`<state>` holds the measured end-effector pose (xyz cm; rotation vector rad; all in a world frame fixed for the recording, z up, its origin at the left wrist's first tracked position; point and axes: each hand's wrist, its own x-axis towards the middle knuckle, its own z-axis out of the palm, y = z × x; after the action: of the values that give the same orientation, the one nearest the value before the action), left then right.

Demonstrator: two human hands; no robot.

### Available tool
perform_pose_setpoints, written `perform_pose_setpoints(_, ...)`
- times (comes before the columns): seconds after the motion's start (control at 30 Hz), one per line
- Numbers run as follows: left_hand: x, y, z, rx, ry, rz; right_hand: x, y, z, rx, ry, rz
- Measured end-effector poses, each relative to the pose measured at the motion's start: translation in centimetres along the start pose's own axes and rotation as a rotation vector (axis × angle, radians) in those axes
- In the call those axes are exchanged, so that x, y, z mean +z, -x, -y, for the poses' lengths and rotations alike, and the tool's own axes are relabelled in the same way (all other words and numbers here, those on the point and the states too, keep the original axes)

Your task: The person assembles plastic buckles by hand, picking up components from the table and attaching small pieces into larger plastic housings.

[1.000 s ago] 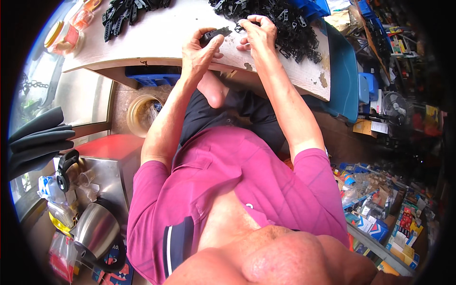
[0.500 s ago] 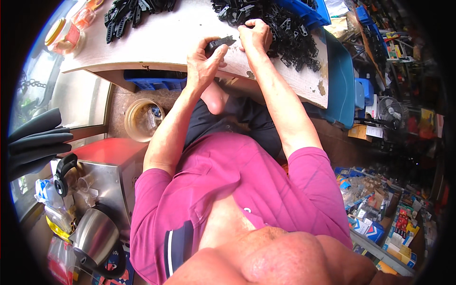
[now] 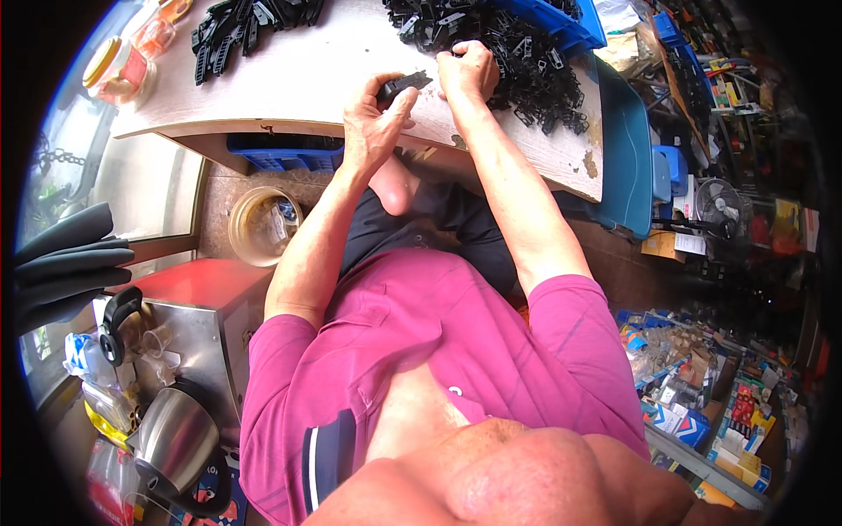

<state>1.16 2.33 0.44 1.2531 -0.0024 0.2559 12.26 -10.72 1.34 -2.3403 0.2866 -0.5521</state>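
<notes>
Between the thumb and fingers of my left hand [image 3: 373, 121] is a dark, narrow plastic part [image 3: 405, 85], held just over the table's near edge. Its pointed end sticks out toward my right hand [image 3: 470, 74]. The right hand's fingers are bent and drawn together beside a heap of small black plastic pieces [image 3: 544, 88]; whatever they pinch, if anything, is too small or hidden to name. A gap separates the two hands. At the far left of the table lies a second pile, of longer black slotted strips [image 3: 250, 31].
The pale table [image 3: 307, 88] has a chipped front edge. A blue crate [image 3: 561, 26] stands behind the heap, and lidded jars [image 3: 118, 70] are at the left. Below are another blue crate [image 3: 289, 158] and a round bucket [image 3: 263, 226]. A teal bin [image 3: 624, 149] adjoins the table's right side.
My right hand has shifted slightly nearer to me, its fingers still drawn together. The left hand keeps its hold on the dark plastic part, almost unmoved.
</notes>
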Motion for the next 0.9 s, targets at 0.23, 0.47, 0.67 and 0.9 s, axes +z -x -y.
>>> perform_pose_setpoints(0.23, 0.0, 0.1, 0.1, 0.013, -0.032, -0.001, -0.4, 0.2, 0.3, 0.049, 0.032, 0.048)
perform_pose_setpoints(0.47, 0.0, 0.1, 0.2, 0.016, -0.031, 0.0, 0.1, 0.3, -0.2, 0.045, -0.029, -0.054)
perform_pose_setpoints(0.67, 0.0, 0.1, 0.1, 0.017, -0.038, 0.005, 0.2, -0.1, -0.4, 0.044, 0.043, -0.02)
perform_pose_setpoints(0.9, -0.3, -0.1, -0.2, 0.005, 0.012, 0.004, -1.9, 0.2, 1.2, 0.265, -0.193, 0.16)
